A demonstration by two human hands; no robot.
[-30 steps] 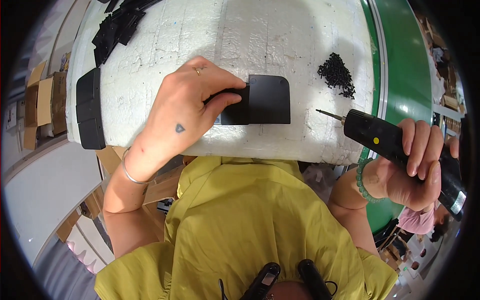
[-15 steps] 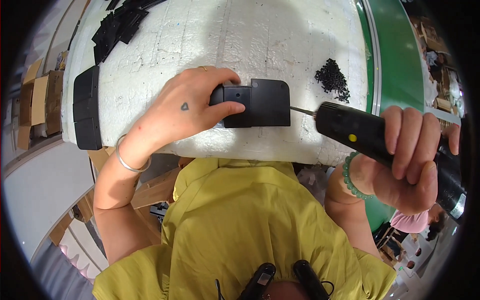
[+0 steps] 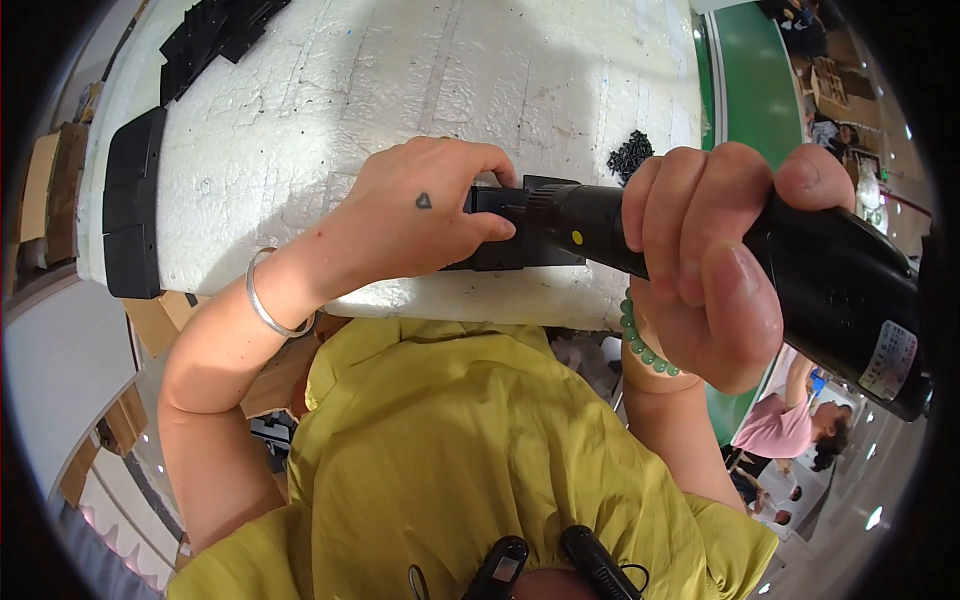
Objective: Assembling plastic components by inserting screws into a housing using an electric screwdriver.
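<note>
My left hand (image 3: 420,210) is closed on a flat black plastic part (image 3: 494,257), thumb on its near side and fingers on its far edge. The part lies on the white-covered table (image 3: 400,95). My right hand (image 3: 715,240) is wrapped round a black electric screwdriver (image 3: 835,260) with a yellow dot. Its front end sits over the part, close to my left thumb. The tool's body hides the part's right side, and I cannot make out the bit's tip.
A pile of small black screws (image 3: 630,155) lies beyond the screwdriver. Several flat black pieces (image 3: 215,45) are heaped at the far left. Another black part (image 3: 132,205) rests along the left edge. Beyond the table's right side, a green surface (image 3: 755,100) and a person in pink (image 3: 780,420) show.
The screwdriver has swung left and up, from beside the part's right edge to over its face. My left hand still holds the part. The whole view has shifted slightly.
</note>
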